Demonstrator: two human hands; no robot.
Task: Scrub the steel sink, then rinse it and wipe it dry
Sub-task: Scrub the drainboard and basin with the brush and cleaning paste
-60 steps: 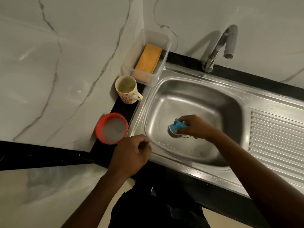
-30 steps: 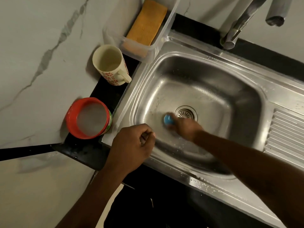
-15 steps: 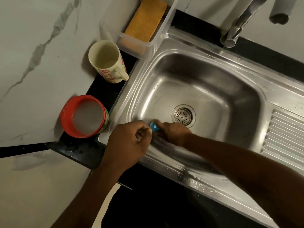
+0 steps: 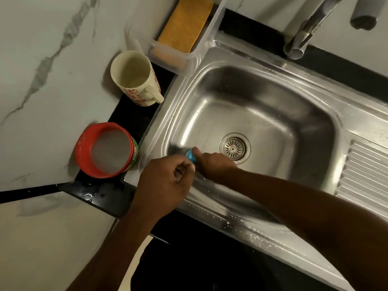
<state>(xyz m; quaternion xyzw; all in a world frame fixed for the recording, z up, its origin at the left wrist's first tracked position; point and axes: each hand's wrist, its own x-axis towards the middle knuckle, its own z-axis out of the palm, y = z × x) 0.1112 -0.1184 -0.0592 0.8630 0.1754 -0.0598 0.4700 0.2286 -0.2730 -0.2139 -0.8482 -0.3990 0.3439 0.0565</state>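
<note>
**Hands at near-left corner of sink basin, scrubber on steel**

Right hand [image 4: 214, 164] was curled around a small blue-handled scrubber [image 4: 191, 155], pressing it against the floor of the rectangular stainless-steel sink [image 4: 273, 114] at the basin's near-left corner, just left of the round slotted drain [image 4: 234, 148]. Left hand [image 4: 165, 183] was closed in a loose fist over the sink's near rim, empty as far as visible; contact with the rim could not be determined. White droplets speckled the near rim. Ribbed steel drainboard [image 4: 369, 173] adjoined the basin's right side. On the black countertop [image 4: 100, 194] along the sink's left edge: red round plastic tub [image 4: 106, 150] nearest, cream mug with red floral print [image 4: 136, 78] behind it, clear plastic tray [image 4: 178, 57] holding an orange sponge [image 4: 185, 24] at the far-left corner. Chrome tap [image 4: 304, 34] stood at the far edge.
</note>
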